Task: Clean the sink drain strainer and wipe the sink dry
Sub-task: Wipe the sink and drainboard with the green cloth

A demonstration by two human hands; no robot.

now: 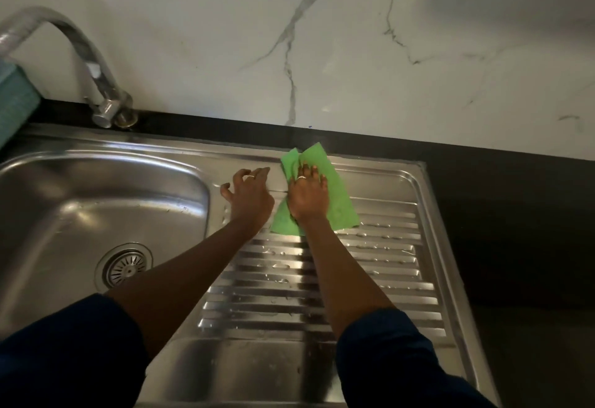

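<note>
The wiping step looks to be in hand. The right hand (308,195) presses flat, fingers spread, on the crumpled bright green cloth (336,196) at 12 o'clock on the ribbed stainless-steel drainboard (396,266). The left hand (249,193) hovers just beside it at 9 o'clock, fingers loosely curled, grasping nothing. The round slotted metal drain strainer (124,267) sits seated in the steel sink basin (48,214). Droplets remain toward 6 o'clock; next probably calls for strokes along the ribs.

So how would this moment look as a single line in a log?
step: wiping draining board | right hand: pressing green cloth | left hand: empty, fingers spread | strainer: seated in drain | droplets remain
</note>
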